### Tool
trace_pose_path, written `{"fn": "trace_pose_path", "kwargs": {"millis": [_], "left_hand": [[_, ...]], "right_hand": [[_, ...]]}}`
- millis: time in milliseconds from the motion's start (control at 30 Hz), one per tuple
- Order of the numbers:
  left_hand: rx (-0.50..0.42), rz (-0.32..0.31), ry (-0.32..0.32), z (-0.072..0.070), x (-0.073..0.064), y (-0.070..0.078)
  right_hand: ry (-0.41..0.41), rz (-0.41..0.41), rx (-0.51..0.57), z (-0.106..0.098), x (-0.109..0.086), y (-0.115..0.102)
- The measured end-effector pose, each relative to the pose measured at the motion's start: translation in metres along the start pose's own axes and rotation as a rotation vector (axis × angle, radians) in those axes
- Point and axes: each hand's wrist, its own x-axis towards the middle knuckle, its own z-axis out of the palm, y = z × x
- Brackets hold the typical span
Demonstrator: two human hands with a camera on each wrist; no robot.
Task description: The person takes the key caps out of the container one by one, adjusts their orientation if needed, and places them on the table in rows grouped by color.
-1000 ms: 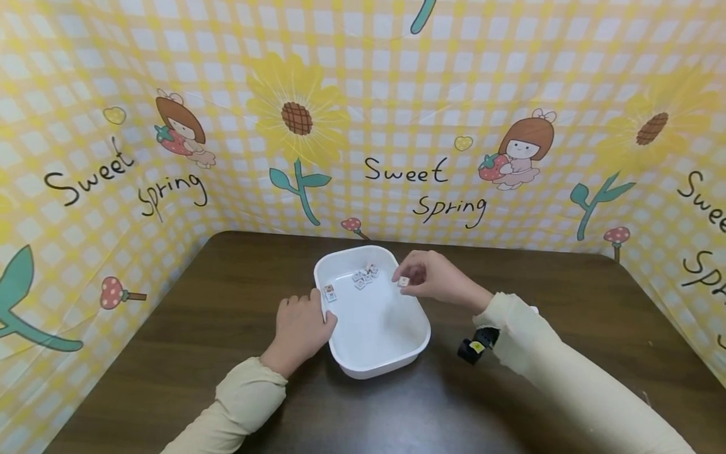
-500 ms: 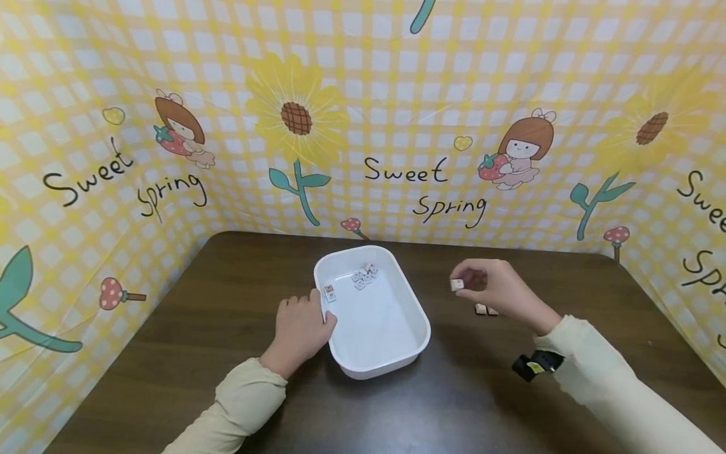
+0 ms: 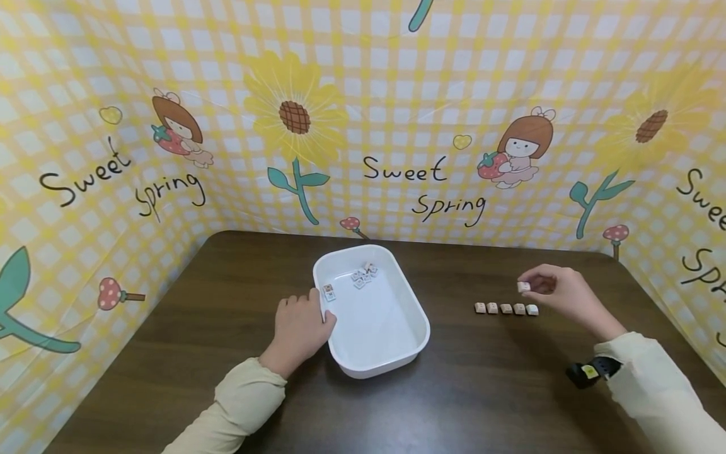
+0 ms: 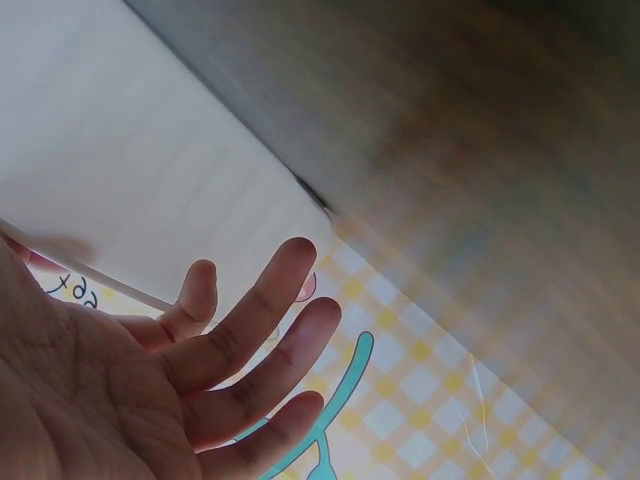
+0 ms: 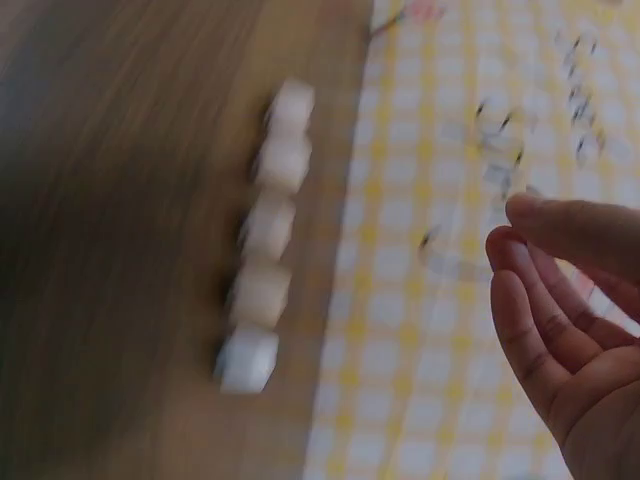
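The right hand [image 3: 563,291] pinches a pale keycap [image 3: 524,287] between thumb and fingers, its grip held above the table [image 3: 397,416] towards the far right corner. Just nearer than that hand, a row of five keycaps [image 3: 507,309] runs roughly along the far edge, the rightmost one whitest. The left hand [image 3: 300,325] holds the left rim of a white tub [image 3: 374,334], thumb over the inside, fingers outside. In the tub, keycaps [image 3: 360,284] cluster at the far end; two more [image 3: 330,296] sit by its left wall.
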Motion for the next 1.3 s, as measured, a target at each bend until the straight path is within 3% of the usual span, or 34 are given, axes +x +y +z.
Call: {"fn": "trace_pose_path", "kwargs": {"millis": [233, 433, 600, 1300], "left_hand": [[-0.011, -0.001, 0.011, -0.004, -0.001, 0.001], [-0.007, -0.002, -0.001, -0.003, -0.001, 0.001], [0.002, -0.001, -0.020, -0.001, -0.001, 0.001], [-0.009, -0.008, -0.017, -0.002, 0.000, 0.001]], "right_hand": [[-0.064, 0.061, -0.028, -0.006, -0.012, 0.041], [-0.155, 0.162, -0.041, -0.001, -0.016, 0.065], [-0.202, 0.198, -0.042, 0.006, -0.019, 0.080], [-0.241, 0.187, -0.031, 0.015, -0.010, 0.090]]}}
